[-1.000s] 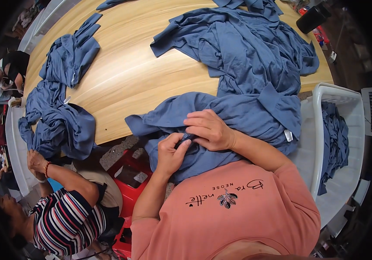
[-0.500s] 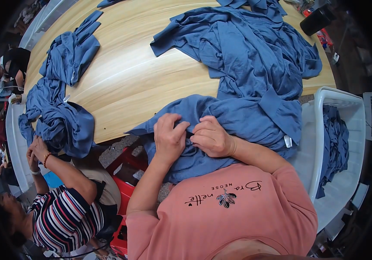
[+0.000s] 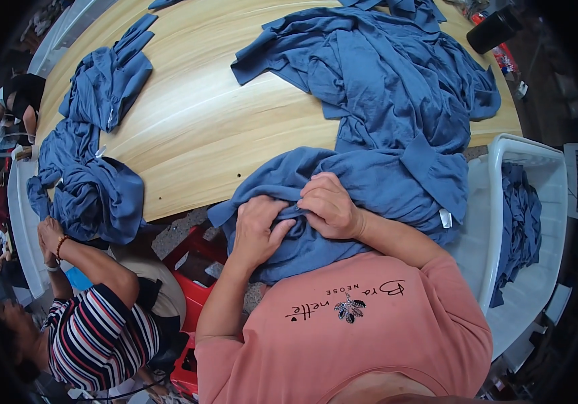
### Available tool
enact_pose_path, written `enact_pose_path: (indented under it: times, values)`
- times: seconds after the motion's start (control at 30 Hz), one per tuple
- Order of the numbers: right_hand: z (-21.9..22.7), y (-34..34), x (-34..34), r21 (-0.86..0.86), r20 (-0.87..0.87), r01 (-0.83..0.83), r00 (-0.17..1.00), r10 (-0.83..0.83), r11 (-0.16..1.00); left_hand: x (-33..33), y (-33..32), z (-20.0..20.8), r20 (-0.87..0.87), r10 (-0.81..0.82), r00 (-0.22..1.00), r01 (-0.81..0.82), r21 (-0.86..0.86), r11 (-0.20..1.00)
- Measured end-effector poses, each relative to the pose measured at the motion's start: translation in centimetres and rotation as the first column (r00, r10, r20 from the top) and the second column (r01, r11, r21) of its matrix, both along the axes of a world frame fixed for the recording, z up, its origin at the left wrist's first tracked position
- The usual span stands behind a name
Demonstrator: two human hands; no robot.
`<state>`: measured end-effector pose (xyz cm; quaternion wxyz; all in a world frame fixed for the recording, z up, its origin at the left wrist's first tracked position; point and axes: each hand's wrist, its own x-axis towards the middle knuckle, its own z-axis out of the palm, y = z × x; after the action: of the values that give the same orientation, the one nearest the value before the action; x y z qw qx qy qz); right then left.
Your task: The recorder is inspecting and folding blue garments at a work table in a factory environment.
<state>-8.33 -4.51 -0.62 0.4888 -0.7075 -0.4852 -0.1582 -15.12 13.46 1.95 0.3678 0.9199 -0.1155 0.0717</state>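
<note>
A blue knit garment [image 3: 376,176] hangs over the table's near edge onto my lap, bunched into folds at its left part. My left hand [image 3: 260,227] grips a fold there, fingers curled into the cloth and thumb toward the right hand. Just to its right, my right hand [image 3: 329,207] is closed in a pinch on the same garment. Something small and dark shows at the right fingertips, too small to name. A white label [image 3: 445,218] sticks out on the garment's right side.
More blue garments [image 3: 383,74] lie heaped on the wooden table [image 3: 195,114]. To the right stands a white plastic bin [image 3: 538,269] with blue cloth [image 3: 519,222] inside. A co-worker in a striped shirt [image 3: 104,340] handles a blue garment [image 3: 97,202] at left. A black cylinder [image 3: 493,30] is at the far right.
My left hand has moved slightly down and left, drawing the garment's left edge with it. My right hand stays near its place, still pinching cloth. The co-worker's hands have shifted a little.
</note>
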Motion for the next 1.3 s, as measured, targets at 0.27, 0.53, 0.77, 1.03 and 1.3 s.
enact_pose_path:
  times: [0.27,0.53,0.77,1.03,1.3]
  values:
    - [0.4,0.3,-0.6,-0.125,0.087,0.0,0.996,0.011,0.992,-2.9,0.4,3.2,-0.405,0.056,0.913,-0.157,-0.221,0.962]
    - [0.5,0.1,-0.6,-0.136,0.133,-0.09,0.985,0.108,0.987,-3.3,-0.7,3.7,-0.02,0.031,0.999,-0.028,0.111,0.993]
    - [1.0,-0.3,-1.4,-0.098,0.209,-0.02,0.977,0.04,0.995,-2.0,-0.2,2.5,-0.03,0.121,0.992,-0.123,-0.115,0.986]
    - [0.6,-0.7,-1.6,-0.098,0.176,0.016,0.984,0.001,0.995,1.7,-1.3,-1.0,0.162,-0.028,0.986,0.021,0.048,0.999]
    - [0.4,-0.5,-1.4,-0.13,0.174,0.077,0.983,-0.054,0.989,1.5,-0.3,-0.5,-0.144,-0.018,0.989,-0.023,-0.283,0.959]
